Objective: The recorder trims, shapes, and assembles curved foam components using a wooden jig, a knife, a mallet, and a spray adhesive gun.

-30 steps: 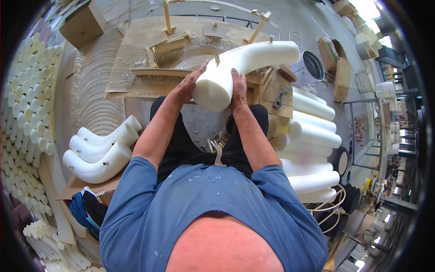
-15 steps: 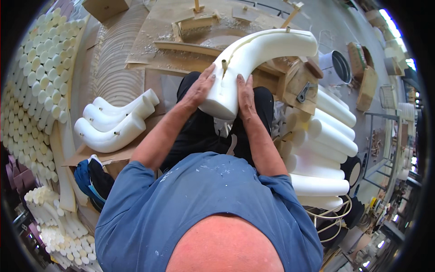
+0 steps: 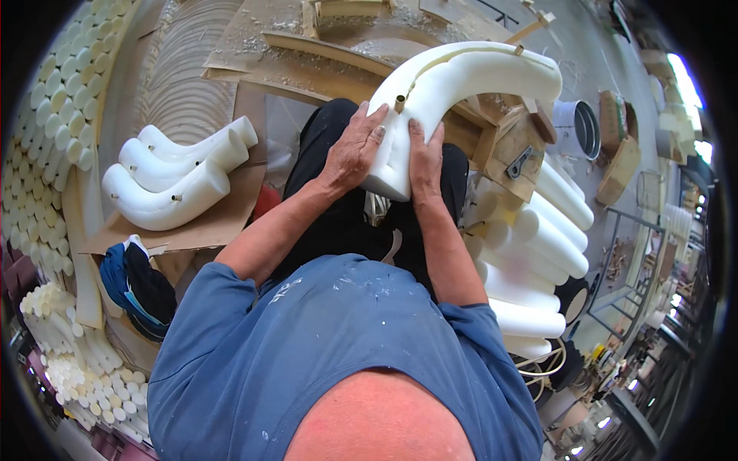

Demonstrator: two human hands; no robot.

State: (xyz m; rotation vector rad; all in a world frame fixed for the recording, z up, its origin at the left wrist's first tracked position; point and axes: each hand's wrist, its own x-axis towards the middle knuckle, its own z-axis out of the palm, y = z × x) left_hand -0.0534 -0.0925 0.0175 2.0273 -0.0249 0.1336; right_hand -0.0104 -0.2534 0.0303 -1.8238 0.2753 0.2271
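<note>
Between my two hands is a curved white foam tube (image 3: 477, 73), thick and smooth, bending away to the far right. A slit runs along its upper side, and two short brass-coloured pegs stick out of it, the nearer peg (image 3: 400, 104) close to my fingers. My left hand (image 3: 357, 150) presses the left side of the near end, thumb on top. My right hand (image 3: 426, 157) presses the opposite side, fingers pointing up along it. The near end is above my lap; below it a shiny clear or metallic thing (image 3: 376, 207) partly shows.
Several similar bent foam tubes (image 3: 165, 196) with pegs lie on cardboard at left. Straight white foam rolls (image 3: 557, 238) are stacked at right, beside a wooden block (image 3: 511, 157) bearing a dark metal tool (image 3: 520, 163). Ahead lies a wooden form (image 3: 330, 54) among shavings; a metal bucket (image 3: 576, 129) stands beyond.
The slit near the closer peg, which gaped before, is now pressed nearly closed. The foam tube has moved slightly to the right with both hands, and the view has turned a little.
</note>
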